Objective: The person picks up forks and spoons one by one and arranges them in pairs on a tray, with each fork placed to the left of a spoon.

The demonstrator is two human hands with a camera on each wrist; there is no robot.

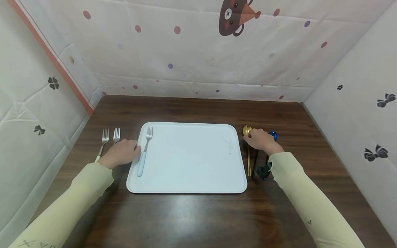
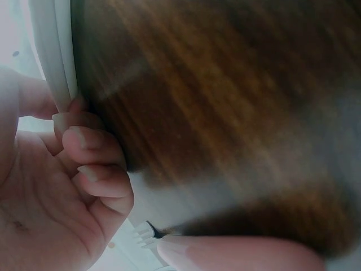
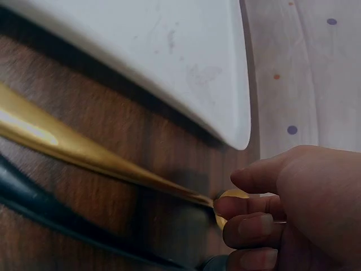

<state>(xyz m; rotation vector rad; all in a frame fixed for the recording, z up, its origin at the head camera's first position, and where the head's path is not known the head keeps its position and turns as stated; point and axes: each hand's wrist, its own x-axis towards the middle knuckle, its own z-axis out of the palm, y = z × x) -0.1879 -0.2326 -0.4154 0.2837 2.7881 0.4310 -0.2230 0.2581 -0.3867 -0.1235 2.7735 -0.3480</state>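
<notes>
While left grip (image 1: 122,152) pinches tray (image 1: 192,158), spoon (image 1: 248,159) at right grip (image 1: 262,140)

The place looks like a makeshift booth — a dark wood-grain table (image 1: 186,213) closed in by creased, pale sheets (image 1: 201,51) on the far side and both flanks. Dots (image 1: 177,30) and a cartoon bear (image 1: 227,26) decorate the far one — whether in a home or lab, I cannot tell.

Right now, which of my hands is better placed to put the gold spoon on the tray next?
Your right hand, I'd say: it's at the bowl end of the gold spoon, near the right edge of the tray. Your left hand is at the opposite edge.
</notes>
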